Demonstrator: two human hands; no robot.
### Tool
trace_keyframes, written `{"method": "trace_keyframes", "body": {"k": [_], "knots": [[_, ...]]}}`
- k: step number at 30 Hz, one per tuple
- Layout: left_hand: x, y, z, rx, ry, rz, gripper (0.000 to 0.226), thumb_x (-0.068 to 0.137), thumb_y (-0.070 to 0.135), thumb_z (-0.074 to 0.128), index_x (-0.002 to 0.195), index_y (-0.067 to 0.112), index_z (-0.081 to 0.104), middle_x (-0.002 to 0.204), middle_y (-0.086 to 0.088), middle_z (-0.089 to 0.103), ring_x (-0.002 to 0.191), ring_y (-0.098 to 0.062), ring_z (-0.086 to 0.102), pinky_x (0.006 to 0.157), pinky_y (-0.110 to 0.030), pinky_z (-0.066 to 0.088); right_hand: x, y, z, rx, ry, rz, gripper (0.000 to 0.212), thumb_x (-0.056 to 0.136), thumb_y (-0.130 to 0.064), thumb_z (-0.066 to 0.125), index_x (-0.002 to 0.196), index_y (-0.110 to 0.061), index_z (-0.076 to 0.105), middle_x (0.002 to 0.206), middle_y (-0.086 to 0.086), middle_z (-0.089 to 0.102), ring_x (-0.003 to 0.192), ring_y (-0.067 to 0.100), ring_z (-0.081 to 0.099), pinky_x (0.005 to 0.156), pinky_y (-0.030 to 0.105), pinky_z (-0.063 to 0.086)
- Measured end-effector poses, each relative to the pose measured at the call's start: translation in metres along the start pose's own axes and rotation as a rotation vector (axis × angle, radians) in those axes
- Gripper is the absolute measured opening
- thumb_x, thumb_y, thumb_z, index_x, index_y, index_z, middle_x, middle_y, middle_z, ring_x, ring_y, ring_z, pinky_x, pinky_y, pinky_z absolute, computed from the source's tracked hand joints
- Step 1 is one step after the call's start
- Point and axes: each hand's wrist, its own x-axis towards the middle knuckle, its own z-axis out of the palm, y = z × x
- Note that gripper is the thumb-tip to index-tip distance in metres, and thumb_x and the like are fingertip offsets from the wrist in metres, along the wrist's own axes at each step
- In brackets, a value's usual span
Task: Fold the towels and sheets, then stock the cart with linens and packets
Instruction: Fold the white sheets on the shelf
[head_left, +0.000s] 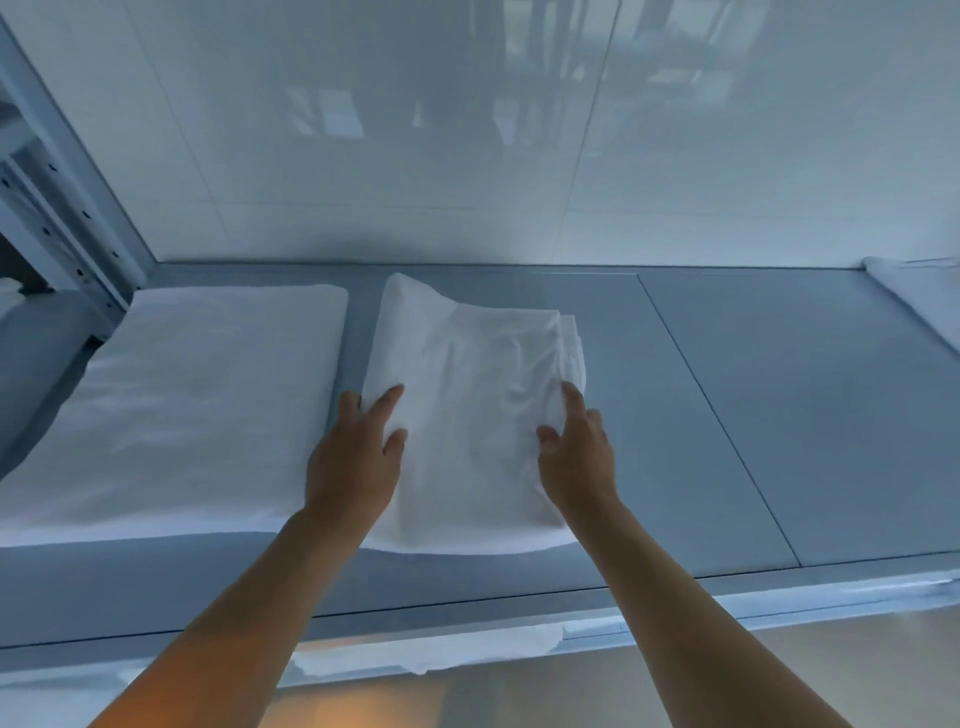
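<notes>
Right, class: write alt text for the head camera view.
Two bare hands, left hand and right hand, grip the sides of a folded white sheet on a grey table. A larger folded linen lies beside it, to the left.

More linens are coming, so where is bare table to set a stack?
Free: the grey table right of the folded sheet, up to the white cloth at far right. Crowded: the left, where the flat white linen lies.
</notes>
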Motion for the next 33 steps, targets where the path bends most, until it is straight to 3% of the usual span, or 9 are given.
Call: {"method": "trace_keyframes", "body": {"k": [3, 7, 13, 17, 19, 21, 24, 27, 33], "knots": [[0.007, -0.021, -0.031, 0.024, 0.065, 0.062, 0.052, 0.1, 0.03, 0.062, 0.15, 0.029, 0.049, 0.123, -0.01, 0.048, 0.082, -0.033, 0.065, 0.066, -0.037, 0.053, -0.012, -0.031, 0.008, 0.055, 0.069, -0.061, 0.062, 0.102, -0.022, 0.055, 0.157, -0.031, 0.027, 0.121, 0.01, 0.049, 0.102, 0.041, 0.06, 0.087, 0.045, 0.048], [0.02, -0.066, -0.084, 0.008, 0.121, 0.047, 0.052, 0.101, 0.034, 0.06, 0.151, 0.031, 0.047, 0.12, -0.008, 0.047, 0.087, -0.032, 0.064, 0.071, -0.04, 0.056, -0.02, -0.095, 0.024, 0.165, 0.124, -0.13, 0.062, 0.102, -0.025, 0.056, 0.156, -0.035, 0.028, 0.123, 0.008, 0.05, 0.107, 0.038, 0.059, 0.087, 0.041, 0.045], [0.034, -0.158, -0.159, 0.021, 0.216, -0.019, 0.053, 0.101, 0.035, 0.06, 0.152, 0.029, 0.047, 0.13, -0.013, 0.051, 0.107, -0.035, 0.062, 0.087, -0.05, 0.055, -0.034, -0.21, 0.067, 0.251, 0.064, -0.228, 0.064, 0.102, -0.023, 0.057, 0.158, -0.033, 0.028, 0.125, 0.009, 0.048, 0.108, 0.04, 0.059, 0.092, 0.044, 0.047], [0.037, -0.234, -0.176, 0.052, 0.193, -0.104, 0.054, 0.102, 0.038, 0.058, 0.153, 0.036, 0.041, 0.128, -0.012, 0.047, 0.102, -0.035, 0.06, 0.084, -0.048, 0.052, -0.045, -0.261, 0.11, 0.267, -0.029, -0.241, 0.065, 0.102, -0.023, 0.056, 0.159, -0.033, 0.026, 0.126, 0.009, 0.045, 0.107, 0.04, 0.06, 0.09, 0.042, 0.048], [0.035, -0.273, -0.164, 0.08, 0.089, -0.194, 0.056, 0.103, 0.039, 0.055, 0.155, 0.038, 0.037, 0.133, -0.016, 0.046, 0.107, -0.04, 0.059, 0.088, -0.051, 0.051, -0.055, -0.268, 0.135, 0.231, -0.16, -0.177, 0.065, 0.102, -0.026, 0.055, 0.159, -0.032, 0.023, 0.136, 0.012, 0.04, 0.113, 0.041, 0.059, 0.093, 0.042, 0.048], [0.028, -0.303, -0.141, 0.054, -0.061, -0.326, 0.055, 0.105, 0.044, 0.048, 0.158, 0.039, 0.033, 0.141, -0.022, 0.046, 0.119, -0.046, 0.055, 0.098, -0.053, 0.047, -0.069, -0.263, 0.162, 0.055, -0.296, -0.119, 0.068, 0.101, -0.042, 0.052, 0.159, -0.032, 0.019, 0.148, 0.015, 0.032, 0.127, 0.041, 0.049, 0.1, 0.047, 0.044], [0.019, -0.319, -0.119, -0.038, -0.12, -0.417, 0.053, 0.103, 0.057, 0.04, 0.155, 0.05, 0.03, 0.144, -0.023, 0.045, 0.124, -0.046, 0.053, 0.104, -0.054, 0.044, -0.081, -0.246, 0.183, -0.104, -0.317, -0.081, 0.076, 0.096, -0.063, 0.043, 0.16, -0.038, 0.011, 0.152, 0.01, 0.027, 0.137, 0.037, 0.032, 0.106, 0.055, 0.036], [0.02, -0.32, -0.118, -0.045, -0.134, -0.411, 0.054, 0.1, 0.066, 0.038, 0.152, 0.056, 0.027, 0.146, -0.019, 0.043, 0.125, -0.045, 0.053, 0.104, -0.053, 0.045, -0.077, -0.239, 0.187, -0.025, -0.337, -0.052, 0.077, 0.097, -0.064, 0.043, 0.161, -0.042, 0.005, 0.147, 0.013, 0.033, 0.133, 0.038, 0.035, 0.106, 0.052, 0.039], [0.009, -0.294, -0.116, 0.002, -0.152, -0.365, 0.058, 0.1, 0.065, 0.036, 0.156, 0.05, 0.027, 0.15, -0.017, 0.043, 0.128, -0.043, 0.052, 0.102, -0.053, 0.045, -0.073, -0.221, 0.176, -0.004, -0.331, -0.062, 0.075, 0.098, -0.063, 0.042, 0.16, -0.045, 0.004, 0.135, 0.01, 0.037, 0.128, 0.036, 0.037, 0.1, 0.05, 0.043]]}}
